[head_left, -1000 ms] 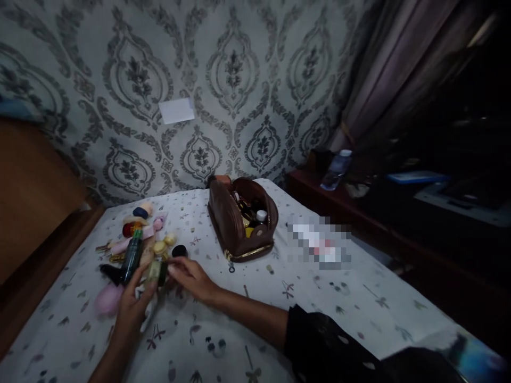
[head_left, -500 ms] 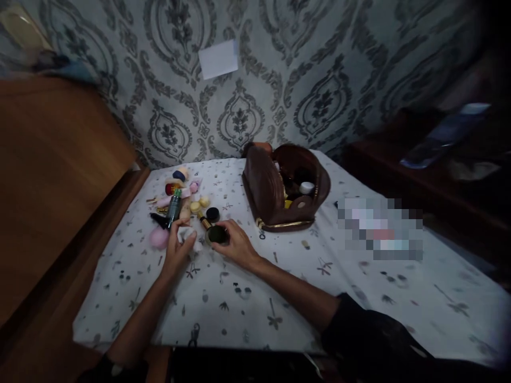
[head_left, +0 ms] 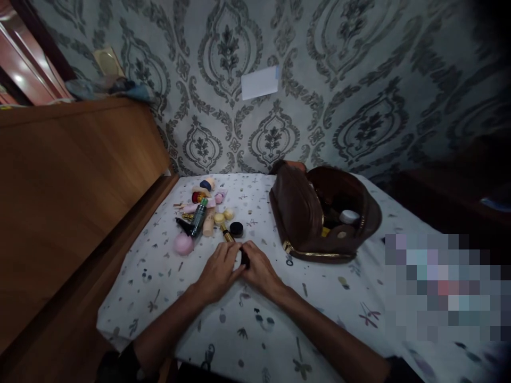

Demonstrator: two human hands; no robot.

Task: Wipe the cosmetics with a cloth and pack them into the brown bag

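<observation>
On the white printed tablecloth (head_left: 255,324), near its middle, my two hands meet over a small dark item (head_left: 244,259). Right hand (head_left: 261,270): fingers curled shut on it, thumb side pressed in. Left hand (head_left: 217,270): fingers bent, tips against the same item; can't tell if it grips or only touches. Only a narrow strip of the item shows between my fingers: black, slightly glossy, shape hidden. No readable writing on it. Just beyond my fingers lie a gold-banded tube (head_left: 227,235) and a black round jar (head_left: 237,229), near each other. Further left there's a dark green bottle (head_left: 198,218) lying flat, its label too dim to read, and a pink sponge (head_left: 183,244) beside its base. Two pale yellow rounds (head_left: 222,216) sit next to the bottle. The brown pouch (head_left: 303,213) stands open to my right, with a white cap (head_left: 349,216) showing inside. A blank white paper (head_left: 260,82) is stuck on the patterned wall.
</observation>
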